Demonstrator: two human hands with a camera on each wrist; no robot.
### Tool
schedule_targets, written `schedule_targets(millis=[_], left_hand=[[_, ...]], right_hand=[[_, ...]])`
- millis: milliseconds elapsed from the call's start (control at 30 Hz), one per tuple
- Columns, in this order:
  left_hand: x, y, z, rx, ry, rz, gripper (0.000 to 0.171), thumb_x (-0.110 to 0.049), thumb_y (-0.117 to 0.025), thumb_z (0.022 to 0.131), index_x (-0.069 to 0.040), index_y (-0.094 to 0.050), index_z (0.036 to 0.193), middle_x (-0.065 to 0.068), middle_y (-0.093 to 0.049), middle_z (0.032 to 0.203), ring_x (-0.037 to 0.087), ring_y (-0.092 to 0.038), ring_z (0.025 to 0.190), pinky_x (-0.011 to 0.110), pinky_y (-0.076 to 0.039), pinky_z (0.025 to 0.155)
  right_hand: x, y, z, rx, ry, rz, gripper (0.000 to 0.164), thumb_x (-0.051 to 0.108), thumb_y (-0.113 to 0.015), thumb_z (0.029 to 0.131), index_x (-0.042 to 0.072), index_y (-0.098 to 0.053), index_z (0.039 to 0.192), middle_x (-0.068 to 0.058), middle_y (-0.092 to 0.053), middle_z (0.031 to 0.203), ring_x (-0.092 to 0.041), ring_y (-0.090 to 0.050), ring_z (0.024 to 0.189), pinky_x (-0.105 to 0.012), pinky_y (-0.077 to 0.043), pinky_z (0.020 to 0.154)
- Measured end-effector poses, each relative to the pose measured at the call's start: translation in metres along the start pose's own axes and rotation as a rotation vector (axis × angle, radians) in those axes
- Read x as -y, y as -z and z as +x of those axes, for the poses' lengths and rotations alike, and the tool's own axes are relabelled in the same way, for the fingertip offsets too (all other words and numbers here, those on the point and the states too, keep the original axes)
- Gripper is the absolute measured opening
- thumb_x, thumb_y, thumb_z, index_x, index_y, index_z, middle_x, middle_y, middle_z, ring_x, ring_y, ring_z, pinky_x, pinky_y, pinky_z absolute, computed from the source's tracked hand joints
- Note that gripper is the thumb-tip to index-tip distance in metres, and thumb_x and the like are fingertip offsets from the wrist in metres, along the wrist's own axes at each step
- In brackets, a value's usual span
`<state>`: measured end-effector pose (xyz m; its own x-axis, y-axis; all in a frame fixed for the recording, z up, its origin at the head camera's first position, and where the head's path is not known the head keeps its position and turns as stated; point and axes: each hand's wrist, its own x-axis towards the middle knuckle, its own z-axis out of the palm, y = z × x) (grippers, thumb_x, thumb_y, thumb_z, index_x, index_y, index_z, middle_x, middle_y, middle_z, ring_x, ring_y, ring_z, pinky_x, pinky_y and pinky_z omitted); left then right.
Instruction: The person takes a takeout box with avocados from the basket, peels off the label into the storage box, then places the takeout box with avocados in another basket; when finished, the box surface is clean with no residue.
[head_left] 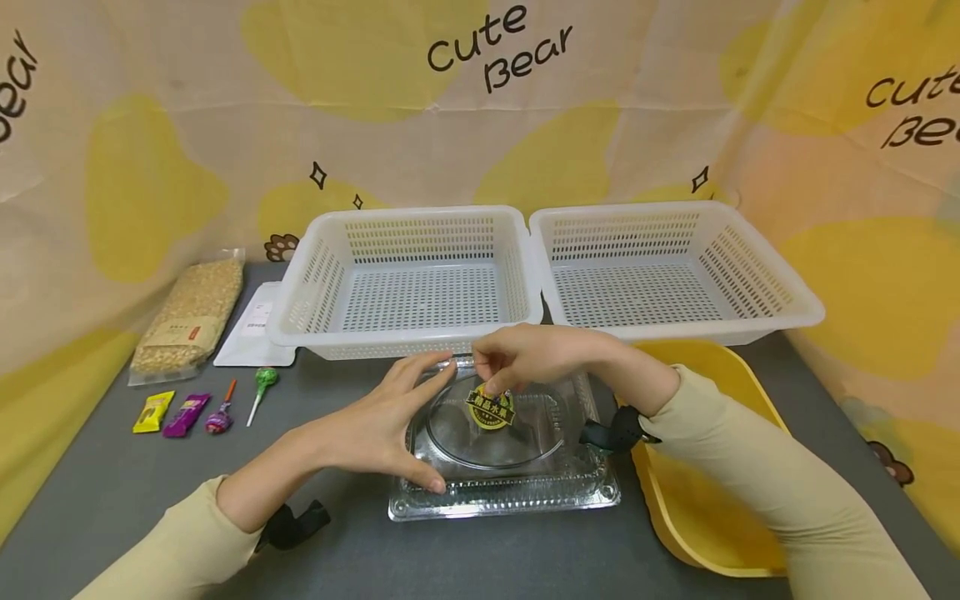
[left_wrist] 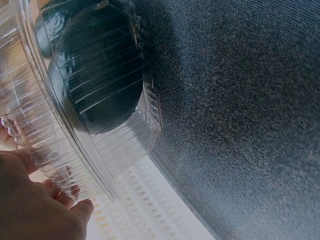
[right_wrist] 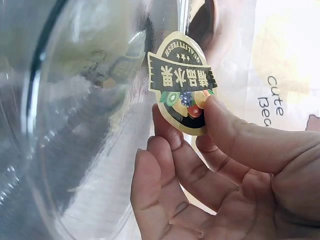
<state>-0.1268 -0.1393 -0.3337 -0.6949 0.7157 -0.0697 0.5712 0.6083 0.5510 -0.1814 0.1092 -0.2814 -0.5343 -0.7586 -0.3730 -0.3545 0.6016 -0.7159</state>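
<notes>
A clear plastic clamshell box (head_left: 495, 492) lies on the grey table, its lid on top. Through its ribbed side, the left wrist view shows dark oval fruit (left_wrist: 100, 70), one with a stem stub. My left hand (head_left: 375, 421) spreads over the box's left side, thumb at the front and fingertips towards the back. Above the lid, my right hand (head_left: 532, 354) pinches a round black-and-gold fruit sticker (right_wrist: 182, 85) by its edge between thumb and index finger. Printed fruit and lettering show on the sticker. Whether its far edge touches the lid I cannot tell.
Two white perforated baskets (head_left: 405, 340) (head_left: 682, 333) stand behind the box. A yellow bin (head_left: 705, 533) sits right, under my right forearm. At left lie a bag of grain (head_left: 187, 317), a white packet (head_left: 258, 329), two wrapped sweets (head_left: 153, 412) (head_left: 186, 415) and two lollipops (head_left: 219, 417) (head_left: 264, 379).
</notes>
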Motion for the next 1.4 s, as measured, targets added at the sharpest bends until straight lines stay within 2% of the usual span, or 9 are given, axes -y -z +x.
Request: schedule_targets(millis=[267, 400, 600, 833, 1067, 1167, 1267, 1400], left_hand=[[0.002, -0.001, 0.000, -0.014, -0.015, 0.022, 0.134, -0.063, -0.086, 0.059, -0.006, -0.017, 0.158, 0.009, -0.006, 0.167, 0.034, -0.007, 0.153, 0.064, -0.026, 0.117], [0.002, -0.001, -0.001, -0.015, -0.014, 0.028, 0.134, -0.063, -0.086, 0.059, -0.007, -0.016, 0.159, 0.009, -0.006, 0.167, 0.035, -0.007, 0.153, 0.064, -0.025, 0.118], [0.002, 0.000, 0.000, -0.017, -0.013, 0.034, 0.136, -0.062, -0.087, 0.057, -0.007, -0.015, 0.159, 0.010, -0.006, 0.167, 0.036, -0.007, 0.153, 0.063, -0.025, 0.118], [0.002, -0.001, 0.000, -0.011, -0.011, 0.034, 0.136, -0.062, -0.087, 0.058, -0.008, -0.014, 0.159, 0.010, -0.005, 0.167, 0.037, -0.007, 0.153, 0.065, -0.024, 0.117], [0.003, -0.002, 0.000, -0.010, 0.004, 0.033, 0.136, -0.062, -0.087, 0.057, -0.009, -0.014, 0.159, 0.008, -0.004, 0.167, 0.036, -0.006, 0.154, 0.066, -0.025, 0.117], [0.004, -0.002, 0.000, -0.013, 0.004, 0.025, 0.136, -0.061, -0.088, 0.057, -0.009, -0.014, 0.159, 0.007, -0.005, 0.167, 0.036, -0.006, 0.154, 0.066, -0.025, 0.116], [0.004, -0.002, 0.000, -0.014, 0.004, 0.021, 0.136, -0.061, -0.088, 0.057, -0.009, -0.015, 0.159, 0.007, -0.005, 0.167, 0.036, -0.007, 0.153, 0.067, -0.025, 0.116], [0.003, -0.002, 0.001, -0.017, 0.004, 0.022, 0.136, -0.061, -0.088, 0.057, -0.008, -0.016, 0.159, 0.007, -0.005, 0.167, 0.036, -0.007, 0.153, 0.066, -0.026, 0.116]], right_hand=[[-0.003, 0.003, -0.003, -0.015, 0.018, 0.013, 0.013, 0.014, -0.065, 0.094, 0.011, -0.054, 0.088, 0.003, -0.055, 0.077, -0.010, -0.051, 0.070, -0.028, -0.050, 0.069], [-0.005, 0.007, -0.011, -0.033, 0.017, 0.050, 0.011, 0.011, -0.066, 0.094, 0.009, -0.055, 0.091, 0.001, -0.057, 0.076, -0.012, -0.054, 0.069, -0.033, -0.054, 0.070], [-0.014, 0.017, -0.034, -0.060, 0.014, 0.080, 0.015, 0.007, -0.067, 0.092, 0.005, -0.055, 0.102, -0.005, -0.060, 0.079, -0.015, -0.059, 0.068, -0.035, -0.056, 0.067], [-0.036, 0.028, -0.067, -0.070, -0.026, 0.072, 0.014, 0.004, -0.070, 0.088, 0.004, -0.059, 0.097, -0.006, -0.060, 0.081, -0.018, -0.061, 0.071, -0.030, -0.057, 0.065], [-0.061, 0.036, -0.103, -0.104, -0.061, 0.027, 0.018, 0.010, -0.076, 0.083, 0.007, -0.062, 0.095, -0.005, -0.060, 0.085, -0.014, -0.057, 0.076, -0.026, -0.055, 0.066], [-0.071, 0.037, -0.115, -0.081, -0.047, -0.006, 0.016, 0.012, -0.076, 0.083, 0.010, -0.063, 0.092, -0.003, -0.060, 0.085, -0.012, -0.057, 0.076, -0.025, -0.054, 0.065], [-0.081, 0.036, -0.124, -0.023, -0.043, -0.013, 0.014, 0.014, -0.075, 0.085, 0.011, -0.063, 0.091, -0.001, -0.060, 0.083, -0.009, -0.058, 0.073, -0.026, -0.056, 0.065], [-0.095, 0.033, -0.134, 0.053, -0.082, 0.021, 0.011, 0.014, -0.072, 0.087, 0.010, -0.062, 0.090, 0.000, -0.060, 0.081, -0.008, -0.058, 0.071, -0.028, -0.057, 0.063]])
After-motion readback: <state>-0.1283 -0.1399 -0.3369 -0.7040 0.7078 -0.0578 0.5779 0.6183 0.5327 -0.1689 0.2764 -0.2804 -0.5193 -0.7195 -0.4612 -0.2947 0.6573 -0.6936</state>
